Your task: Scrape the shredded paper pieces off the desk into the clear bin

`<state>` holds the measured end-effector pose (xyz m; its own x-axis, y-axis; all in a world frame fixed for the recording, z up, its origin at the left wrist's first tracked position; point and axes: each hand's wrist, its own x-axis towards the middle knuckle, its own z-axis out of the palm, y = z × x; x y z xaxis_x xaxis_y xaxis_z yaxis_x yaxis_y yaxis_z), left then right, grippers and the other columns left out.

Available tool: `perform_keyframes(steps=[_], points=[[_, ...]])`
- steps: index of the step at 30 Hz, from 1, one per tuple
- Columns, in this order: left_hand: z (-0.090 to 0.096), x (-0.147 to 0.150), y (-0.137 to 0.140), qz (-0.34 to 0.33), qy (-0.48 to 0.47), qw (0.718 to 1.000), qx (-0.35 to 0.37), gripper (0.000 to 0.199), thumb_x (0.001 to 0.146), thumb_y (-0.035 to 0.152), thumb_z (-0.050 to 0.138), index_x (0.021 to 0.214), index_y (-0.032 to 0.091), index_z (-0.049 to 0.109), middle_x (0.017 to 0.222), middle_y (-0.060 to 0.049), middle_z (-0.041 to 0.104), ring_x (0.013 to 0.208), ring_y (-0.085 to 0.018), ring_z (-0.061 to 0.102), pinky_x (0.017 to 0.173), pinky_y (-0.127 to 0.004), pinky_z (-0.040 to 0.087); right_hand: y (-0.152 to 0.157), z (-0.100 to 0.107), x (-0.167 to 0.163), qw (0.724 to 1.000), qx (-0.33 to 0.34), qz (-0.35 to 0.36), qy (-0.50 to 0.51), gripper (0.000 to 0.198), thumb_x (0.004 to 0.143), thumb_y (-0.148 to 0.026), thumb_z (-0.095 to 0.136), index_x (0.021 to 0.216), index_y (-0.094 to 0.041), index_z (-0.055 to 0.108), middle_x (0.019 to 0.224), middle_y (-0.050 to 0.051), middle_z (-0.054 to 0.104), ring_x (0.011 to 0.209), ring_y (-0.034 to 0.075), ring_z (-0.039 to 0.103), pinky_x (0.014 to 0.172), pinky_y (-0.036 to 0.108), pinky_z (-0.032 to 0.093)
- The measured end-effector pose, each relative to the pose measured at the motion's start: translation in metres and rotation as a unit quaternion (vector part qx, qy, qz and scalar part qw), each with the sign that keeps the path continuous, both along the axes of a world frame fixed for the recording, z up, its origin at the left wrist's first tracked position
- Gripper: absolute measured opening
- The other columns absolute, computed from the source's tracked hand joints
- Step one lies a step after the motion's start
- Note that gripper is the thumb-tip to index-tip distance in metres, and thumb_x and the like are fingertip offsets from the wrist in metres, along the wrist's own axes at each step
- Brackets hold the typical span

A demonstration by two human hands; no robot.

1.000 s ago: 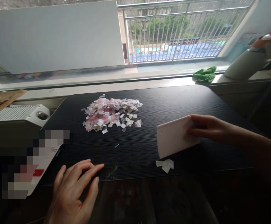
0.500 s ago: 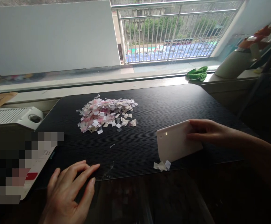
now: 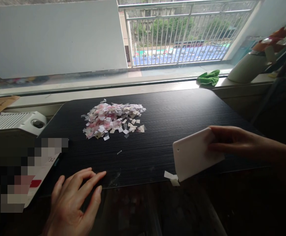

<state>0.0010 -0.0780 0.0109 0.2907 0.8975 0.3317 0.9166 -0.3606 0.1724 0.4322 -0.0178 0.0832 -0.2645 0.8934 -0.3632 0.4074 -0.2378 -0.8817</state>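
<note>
Right hand: thumb and fingers pinched on a flat white card, gap no wider than the card's thickness. Card runs out leftward from the fingertips, tilted, its face toward the viewer; a small hole shows near its upper left corner. Lower left corner overlaps a few pale scraps, left of and nearer the viewer than the right hand, at the near edge of the table; one scrap appears to overhang that edge. Whether card touches scraps: cannot tell.

Left hand: back up, fingers loosely spread and bent, thumb apart, nothing visible in its hold. Lies at the near edge; contact with the tabletop cannot be told. Just beyond its fingertips, a thin sliver. Farther beyond, a heap of paper bits, white, pink and cream, spread loosely on the side toward the right hand.

Left of left hand: a pale flat device, partly pixelated, red block and "32" legible. Past it, a white slotted unit. Beyond right hand, on the windowsill: crumpled green cloth, close to a pale rounded object with an orange figure at its top
</note>
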Motion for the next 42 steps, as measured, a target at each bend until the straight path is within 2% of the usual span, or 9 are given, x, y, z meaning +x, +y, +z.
perform_keyframes(steps=[4,8,14,19,25,36,38,42], points=[[0.000,0.000,0.000,-0.001,0.001,1.000,0.000,0.031,0.085,0.031,0.051,0.115,0.034,0.061,0.108,-0.002,0.063,0.109,-0.024,0.060,0.114,-0.054,0.022,0.003,-0.005,-0.005,0.998,0.030,-0.038,0.033,0.033,0.073,-0.044,0.075,0.089,-0.017,0.064,0.084,0.005,0.069,0.079,0.018,0.064,0.070,0.028,0.052],[0.000,0.000,0.000,0.001,0.001,1.000,0.000,0.031,0.085,0.032,0.051,0.114,0.034,0.061,0.108,-0.002,0.064,0.108,-0.024,0.060,0.115,-0.053,0.022,0.007,-0.010,-0.012,0.999,0.029,-0.014,0.034,0.033,0.071,-0.041,0.076,0.087,-0.016,0.064,0.084,0.005,0.070,0.078,0.018,0.065,0.068,0.028,0.052],[0.000,-0.001,0.000,0.002,0.001,1.000,-0.004,0.031,0.086,0.032,0.050,0.114,0.033,0.062,0.107,-0.002,0.063,0.108,-0.025,0.060,0.114,-0.054,0.023,0.006,-0.003,-0.018,1.000,0.007,0.007,0.013,0.036,0.065,-0.049,0.078,0.077,-0.017,0.065,0.074,0.004,0.068,0.070,0.019,0.064,0.060,0.029,0.053],[0.000,-0.001,0.000,0.001,0.003,1.000,-0.005,0.030,0.086,0.032,0.050,0.114,0.033,0.061,0.108,-0.002,0.063,0.109,-0.025,0.060,0.114,-0.055,0.023,0.000,0.000,-0.012,1.000,0.010,0.014,0.024,0.031,0.073,-0.043,0.074,0.086,-0.015,0.065,0.079,0.004,0.067,0.073,0.016,0.062,0.064,0.026,0.051],[0.001,0.000,0.000,-0.001,-0.001,1.000,-0.001,0.032,0.085,0.032,0.051,0.115,0.034,0.061,0.109,-0.002,0.063,0.110,-0.025,0.059,0.115,-0.053,0.021,-0.006,0.000,-0.005,0.998,0.018,-0.052,0.026,0.031,0.072,-0.043,0.076,0.085,-0.017,0.066,0.081,0.003,0.068,0.076,0.016,0.062,0.069,0.027,0.051],[0.004,0.008,0.001,-0.008,-0.009,1.000,0.027,0.030,0.086,0.029,0.049,0.113,0.031,0.061,0.104,-0.002,0.063,0.104,-0.024,0.061,0.112,-0.054,0.023,-0.006,0.004,0.007,1.000,0.012,-0.019,0.007,0.032,0.069,-0.045,0.078,0.082,-0.017,0.068,0.075,0.004,0.070,0.068,0.016,0.065,0.059,0.023,0.053],[0.005,0.009,0.001,-0.013,-0.003,1.000,0.025,0.029,0.086,0.028,0.050,0.113,0.031,0.061,0.105,-0.002,0.063,0.104,-0.023,0.061,0.113,-0.053,0.023,-0.001,0.001,0.004,0.999,0.030,-0.030,0.011,0.033,0.067,-0.046,0.078,0.082,-0.018,0.069,0.076,0.005,0.072,0.069,0.018,0.068,0.059,0.025,0.055],[0.007,0.014,0.001,-0.027,0.005,0.999,0.028,0.029,0.085,0.022,0.051,0.110,0.030,0.062,0.103,-0.002,0.064,0.104,-0.022,0.062,0.110,-0.053,0.027,0.021,-0.015,-0.019,0.980,0.139,-0.132,0.048,0.039,0.063,-0.050,0.079,0.085,-0.021,0.067,0.077,0.006,0.075,0.072,0.022,0.072,0.065,0.032,0.059]])
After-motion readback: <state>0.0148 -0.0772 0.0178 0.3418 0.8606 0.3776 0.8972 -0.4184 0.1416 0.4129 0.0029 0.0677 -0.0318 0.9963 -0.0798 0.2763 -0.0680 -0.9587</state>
